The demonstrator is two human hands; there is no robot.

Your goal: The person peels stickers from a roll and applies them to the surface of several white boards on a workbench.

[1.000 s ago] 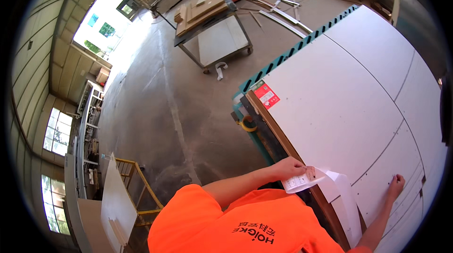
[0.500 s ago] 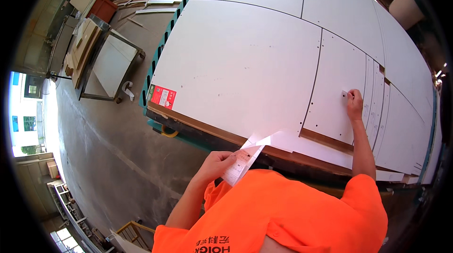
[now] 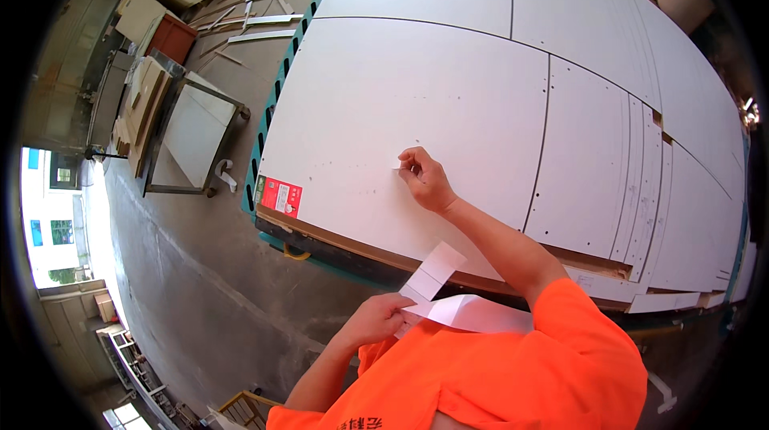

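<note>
My left hand point(image 3: 375, 321) is closed on a strip of white paper labels point(image 3: 433, 273). A long loose tail of the strip curls to the right in front of my orange shirt. Above the large white panel point(image 3: 344, 93), my right hand point(image 3: 426, 181) pinches a small white label, of which only a sliver shows past the fingertips. I cannot tell whether that label touches the panel. A red and white sticker point(image 3: 279, 197) lies on the panel's near left corner.
A narrower drilled panel point(image 3: 581, 149) and several thin strips point(image 3: 641, 189) lie to the right. The slotted green edge point(image 3: 276, 93) of the table runs along the left. Beyond it stand a wheeled cart point(image 3: 192, 137) with boards and white offcuts point(image 3: 260, 33) on the floor.
My right hand has moved left from the narrower panel to above the large panel, still pinching a small label. The strip in my left hand has shifted, its tail now nearer my body.
</note>
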